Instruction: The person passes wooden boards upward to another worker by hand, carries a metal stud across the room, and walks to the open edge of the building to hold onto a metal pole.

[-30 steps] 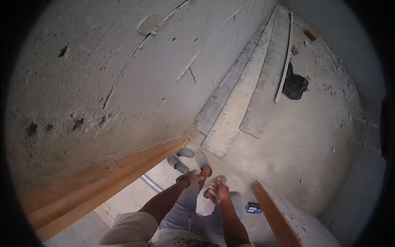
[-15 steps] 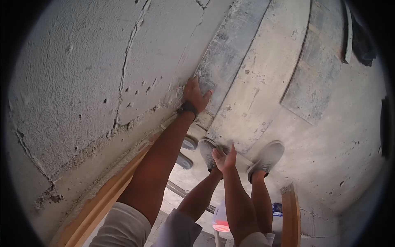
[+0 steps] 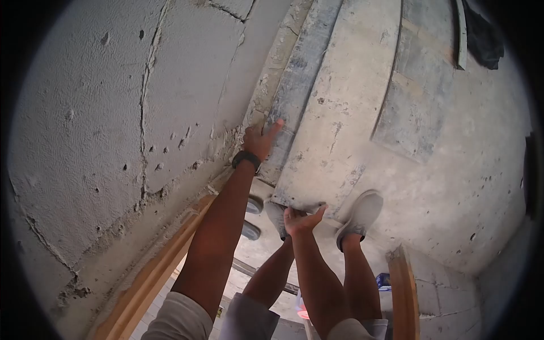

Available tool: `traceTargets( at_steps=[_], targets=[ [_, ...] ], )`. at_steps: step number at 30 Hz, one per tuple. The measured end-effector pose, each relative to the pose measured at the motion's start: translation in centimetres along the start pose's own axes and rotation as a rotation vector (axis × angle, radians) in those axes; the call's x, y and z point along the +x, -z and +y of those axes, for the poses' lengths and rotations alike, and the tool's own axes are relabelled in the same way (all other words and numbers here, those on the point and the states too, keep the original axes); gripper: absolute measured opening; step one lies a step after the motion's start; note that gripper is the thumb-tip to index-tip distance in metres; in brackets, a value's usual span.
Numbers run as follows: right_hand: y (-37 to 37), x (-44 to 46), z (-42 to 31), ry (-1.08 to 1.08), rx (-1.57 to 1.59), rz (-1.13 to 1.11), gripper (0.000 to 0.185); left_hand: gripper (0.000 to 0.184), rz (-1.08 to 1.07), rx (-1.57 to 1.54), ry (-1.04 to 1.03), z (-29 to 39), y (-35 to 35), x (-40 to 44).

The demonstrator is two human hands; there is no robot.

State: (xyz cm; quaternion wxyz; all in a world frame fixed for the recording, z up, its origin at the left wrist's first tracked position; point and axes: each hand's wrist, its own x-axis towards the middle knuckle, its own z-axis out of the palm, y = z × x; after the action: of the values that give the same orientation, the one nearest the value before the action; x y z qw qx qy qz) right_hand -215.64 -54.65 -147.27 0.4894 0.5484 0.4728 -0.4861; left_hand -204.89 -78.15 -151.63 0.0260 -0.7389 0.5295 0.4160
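Note:
My left hand (image 3: 260,141), with a dark band at the wrist, curls around the left edge of a narrow grey board (image 3: 298,71) beside the wall. Its thumb lies on the board's face and its other fingers are partly hidden. At the near end of a long pale board (image 3: 345,96), my right hand (image 3: 303,220) is cupped palm up under the edge, thumb on the upper side. The fingers beneath that board are hidden. The two boards lie side by side lengthwise.
A rough, cracked block wall (image 3: 102,124) rises on the left. Another grey board (image 3: 413,107) lies to the right, near a dark cloth or bag (image 3: 484,39). My shoe (image 3: 362,215) stands by the pale board's end. Wooden frame posts (image 3: 403,292) flank my legs.
My right hand has moved up to the pale board's near end and taken hold of it. The grey board shows narrower, with a gap now visible between it and the wall.

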Motion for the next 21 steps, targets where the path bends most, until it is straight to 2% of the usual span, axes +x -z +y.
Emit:
traceTargets(
  at_steps=[1, 4, 7, 10, 13, 16, 18, 20, 21],
  targets=[
    [0.6, -0.1, 0.1, 0.011, -0.049, -0.018, 0.117, 0.077, -0.198, -0.027, 0.037, 0.5, -0.3, -0.6],
    [0.7, 0.5, -0.2, 0.064, -0.186, -0.028, 0.114, 0.060, -0.050, -0.280, -0.146, -0.6, -4.0, -1.9],
    [1.9, 0.5, -0.7, 0.026, -0.271, -0.027, 0.113, 0.063, -0.070, -0.477, -0.083, 0.6, -4.0, -4.2],
    [3.4, -1.1, -0.1, 0.044, -0.392, -0.079, 0.110, 0.071, -0.050, -0.324, -0.064, 3.3, -1.7, -8.6],
    [3.2, -6.3, 0.6, 0.096, -0.442, 0.034, 0.105, 0.079, -0.024, -0.257, -0.031, 5.7, 0.8, -12.9],
    [3.6, -11.5, 1.6, 0.089, -0.475, 0.060, 0.107, 0.079, 0.015, -0.245, -0.179, 6.2, 3.7, -17.9],
    [4.1, -16.1, 1.7, 0.085, -0.476, 0.109, 0.102, 0.077, 0.017, -0.204, -0.188, 8.4, 6.9, -22.8],
    [4.8, -20.4, 2.1, 0.025, -0.497, -0.007, 0.092, 0.074, 0.044, -0.161, -0.181, 10.6, 10.2, -27.5],
    [5.9, -21.5, 2.3, -0.026, -0.478, -0.211, 0.081, 0.073, 0.074, -0.156, -0.193, 11.7, 11.6, -29.4]
  ],
)
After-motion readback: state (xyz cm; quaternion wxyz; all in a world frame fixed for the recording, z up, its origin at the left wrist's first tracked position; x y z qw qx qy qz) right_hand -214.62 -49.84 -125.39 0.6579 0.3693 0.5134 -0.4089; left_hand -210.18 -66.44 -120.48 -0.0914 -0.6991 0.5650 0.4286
